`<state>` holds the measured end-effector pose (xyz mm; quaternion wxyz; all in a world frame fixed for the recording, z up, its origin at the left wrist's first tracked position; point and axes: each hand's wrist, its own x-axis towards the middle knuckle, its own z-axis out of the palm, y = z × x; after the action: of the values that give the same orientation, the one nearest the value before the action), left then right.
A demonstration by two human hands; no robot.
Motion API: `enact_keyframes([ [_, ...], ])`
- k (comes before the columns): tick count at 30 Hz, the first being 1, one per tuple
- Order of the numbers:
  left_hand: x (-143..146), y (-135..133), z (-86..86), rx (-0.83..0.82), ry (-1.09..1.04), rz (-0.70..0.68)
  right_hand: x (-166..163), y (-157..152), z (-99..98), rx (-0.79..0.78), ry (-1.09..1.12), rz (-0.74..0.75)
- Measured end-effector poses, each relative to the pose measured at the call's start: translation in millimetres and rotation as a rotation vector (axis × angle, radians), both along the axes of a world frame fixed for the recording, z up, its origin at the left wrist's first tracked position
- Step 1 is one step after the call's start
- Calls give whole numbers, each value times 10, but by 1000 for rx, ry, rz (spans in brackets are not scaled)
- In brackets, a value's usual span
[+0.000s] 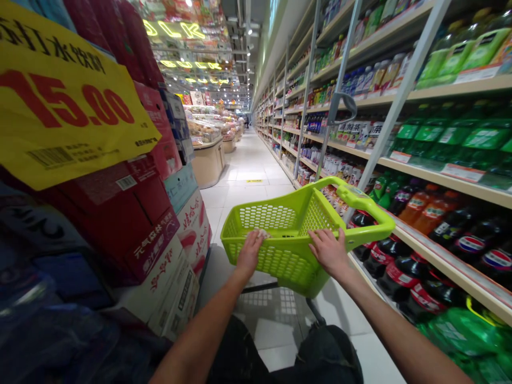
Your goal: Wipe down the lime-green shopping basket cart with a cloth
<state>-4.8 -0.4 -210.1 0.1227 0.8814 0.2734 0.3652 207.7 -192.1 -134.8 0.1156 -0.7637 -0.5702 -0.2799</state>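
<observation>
Price sign (76, 114): big yellow sheet with 15.00 in red, right in front of the box stack
Box stack (122, 224): red, pink and white cartons piled up along the left side of the aisle
Bread stand (210, 165): a bit further down, past the boxes, with what looked like packaged baked goods heaped on top
Left hand (248, 253): hooked over the near rim of the green cart (286, 243), grasping it toward the left corner; something small and pale was by the fingertips, couldn't tell what
Green cart: stood on the white tile floor (248, 160) mid-aisle, handle end pointing at the shelves on the right
Right hand (330, 253): grasping that same near rim, fingers over it close to the right corner, just beside the handle
Shelves (464, 188): stocked all down the right side; green bottles (448, 138) on the middle shelf, dark cola bottles (472, 242) lower down
</observation>
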Motion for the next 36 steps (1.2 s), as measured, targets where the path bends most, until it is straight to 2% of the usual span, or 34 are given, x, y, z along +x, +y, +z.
enact_keyframes([
  [2, -75, 60, 5, 11, 55, -48, -29, 10, -16, 9, -17, 20],
  [3, -162, 132, 16, -1, 73, -15, -38, 8, -21, 15, -25, 26],
  [6, -438, 355, 59, -79, 62, 236, -67, 1, -25, 54, -26, 20],
  [8, -448, 364, 77, -98, 43, 327, -98, 12, -29, 85, -8, 14],
  [10, -285, 232, 80, -68, 55, 255, -130, 31, -38, 107, 18, 13],
  [13, -30, 24, 77, -3, 109, -29, -148, 44, -55, 115, 40, 32],
  [15, -51, 47, 84, -19, 127, -54, -142, 36, -64, 111, 46, 50],
  [18, -274, 247, 117, -112, 77, 206, -136, 21, -76, 116, 52, 64],
  [20, -333, 302, 152, -150, 38, 312, -140, 26, -85, 134, 63, 66],
  [22, -237, 219, 186, -154, 34, 219, -142, 40, -93, 157, 81, 61],
  [25, 14, -5, 216, -150, 47, -101, -136, 56, -90, 176, 108, 53],
  [27, 102, -77, 232, -199, -24, -116, -154, 59, -75, 175, 137, 36],
  [30, 152, -74, 305, -356, -257, 66, -292, 102, -63, 191, 236, 20],
  [31, 187, -93, 352, -442, -339, 78, -373, 140, -71, 199, 293, 60],
  [33, 308, -220, 483, -696, -470, -31, -566, 257, -116, 218, 449, 212],
  [36, 525, -561, 715, -1165, -552, -411, -814, 465, -221, 300, 683, 387],
])
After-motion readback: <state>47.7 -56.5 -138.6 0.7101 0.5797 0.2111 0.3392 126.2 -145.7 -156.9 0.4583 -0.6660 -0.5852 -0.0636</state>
